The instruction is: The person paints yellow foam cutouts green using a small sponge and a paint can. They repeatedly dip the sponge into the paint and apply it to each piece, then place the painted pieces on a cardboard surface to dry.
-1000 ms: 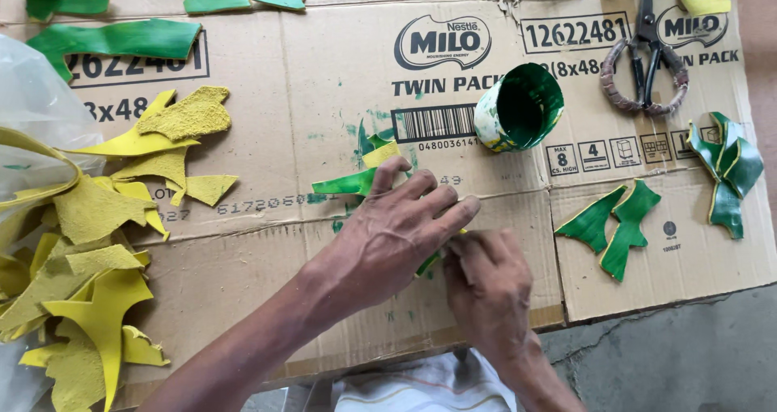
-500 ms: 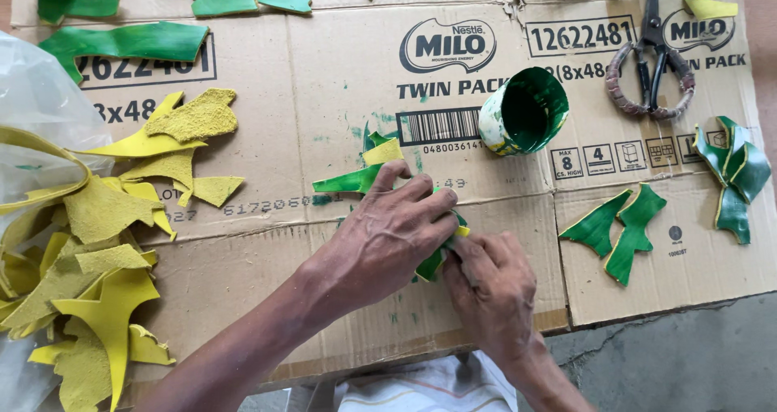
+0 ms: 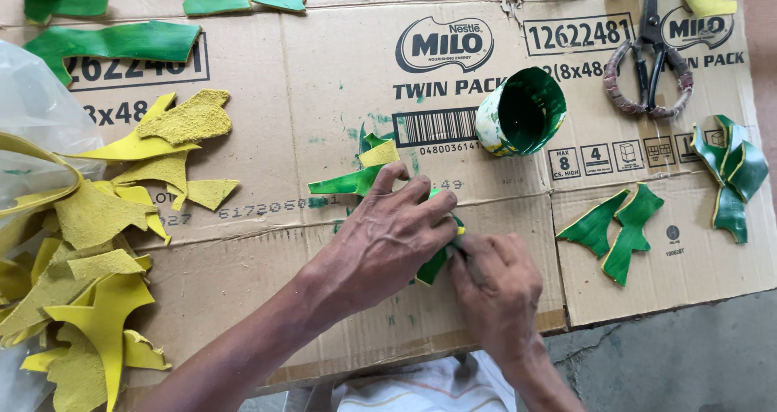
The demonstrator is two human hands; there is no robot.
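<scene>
Two hands pinch one small green leather scrap at the middle of your flattened brown cardboard sheet: your left hand presses from above, your right hand nips its lower edge. Bare cardboard lies open just left of your left wrist. One green-lined rolled cup stands beyond, one pair of scissors farther right, two green cut shapes near the front-right edge, and a yellow suede heap crowds the left edge
</scene>
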